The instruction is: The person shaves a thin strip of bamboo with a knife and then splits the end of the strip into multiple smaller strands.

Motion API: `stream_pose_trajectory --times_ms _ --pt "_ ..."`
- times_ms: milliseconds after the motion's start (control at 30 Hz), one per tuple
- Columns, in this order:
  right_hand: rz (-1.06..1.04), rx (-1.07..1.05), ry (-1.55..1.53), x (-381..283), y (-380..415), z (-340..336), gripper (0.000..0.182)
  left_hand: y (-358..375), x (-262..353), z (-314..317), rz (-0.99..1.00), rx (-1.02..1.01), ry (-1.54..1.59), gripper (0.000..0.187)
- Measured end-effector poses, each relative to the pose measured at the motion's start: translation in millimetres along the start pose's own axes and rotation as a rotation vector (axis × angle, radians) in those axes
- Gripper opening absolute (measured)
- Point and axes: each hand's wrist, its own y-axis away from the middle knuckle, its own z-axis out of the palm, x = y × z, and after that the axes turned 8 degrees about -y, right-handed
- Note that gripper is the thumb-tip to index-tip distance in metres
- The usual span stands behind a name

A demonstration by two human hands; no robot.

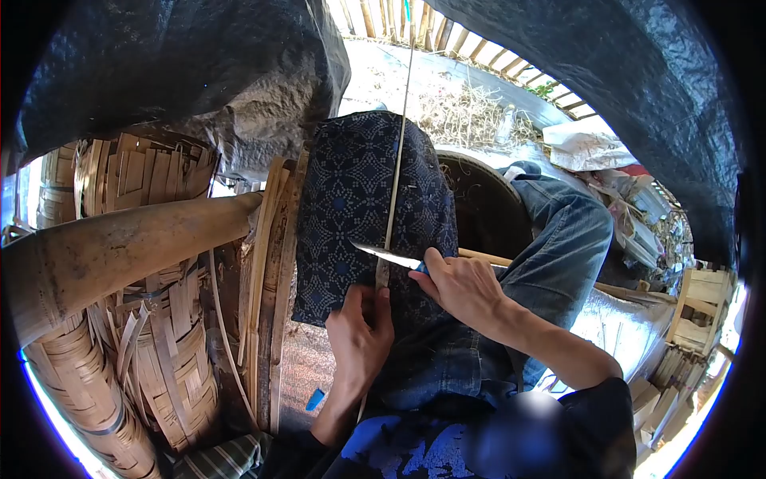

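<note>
- The left hand (357, 334) had its fingers closed on 1 long, thin strip (398, 164). The thumb and a bent finger pinched it near the low end.
- The right hand (463, 289) had its fingers curled tight around the blue handle of 1 knife (388, 255).
- The knife's shiny blade pointed left and went across the strip, just above the left hand. I could not tell if the blade touched it.
- The strip went up from the left hand, over a dark blue cloth (343, 191), and past its far edge into the bright part.
- The cloth had little flower shapes on it. It lay in front of the person, beside the leg in blue jeans (562, 227).
- 1 fat, round pole (136, 243) stuck in from the left side.
- Big woven things (167, 375) stood under and behind the pole.
- 1 small blue piece (316, 399) lay just left of the left arm.
- Dry straw (459, 116) lay on the ground past the cloth.
- 1 wooden crate (702, 307) was far off to the right.
</note>
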Motion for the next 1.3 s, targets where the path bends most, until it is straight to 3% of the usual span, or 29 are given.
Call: stream_pose_trajectory --times_ms 167,233,400,467,633,733,867,1167,1300 --pt "0.069 0.12 -0.003 13.9 -26.7 10.0 0.033 7.9 3.1 3.0 0.026 0.009 -0.012 0.019" --pt "0.125 0.137 -0.03 17.5 -36.5 5.7 0.03 8.5 5.6 -1.2 -0.053 -0.045 0.023 0.02" --pt "0.021 0.119 -0.256 2.9 -21.0 -19.4 0.034 -0.4 5.4 -7.5 -0.077 -0.065 0.059 0.021" --pt "-0.003 0.077 -0.189 -6.3 -5.7 -20.2 0.034 1.4 2.0 -5.7 -0.072 -0.061 0.039 0.021" --pt "0.051 -0.046 -0.032 -5.9 9.7 -7.7 0.037 5.7 -3.4 8.5 0.159 0.048 -0.114 0.017" --pt "0.084 -0.041 0.017 -2.9 8.3 2.6 0.038 7.0 -0.8 8.2 0.165 0.035 -0.219 0.017" --pt "0.141 0.144 -0.072 15.7 -22.7 8.9 0.035 14.5 -0.7 11.0 0.184 0.053 -0.242 0.018" --pt "-0.008 0.137 -0.027 35.7 -53.7 7.8 0.041 15.7 4.7 -6.8 -0.007 -0.012 -0.054 0.019" --pt "0.12 0.068 -0.066 59.4 -85.4 1.1 0.036 41.3 10.5 -24.1 -0.076 -0.068 -0.004 0.021"
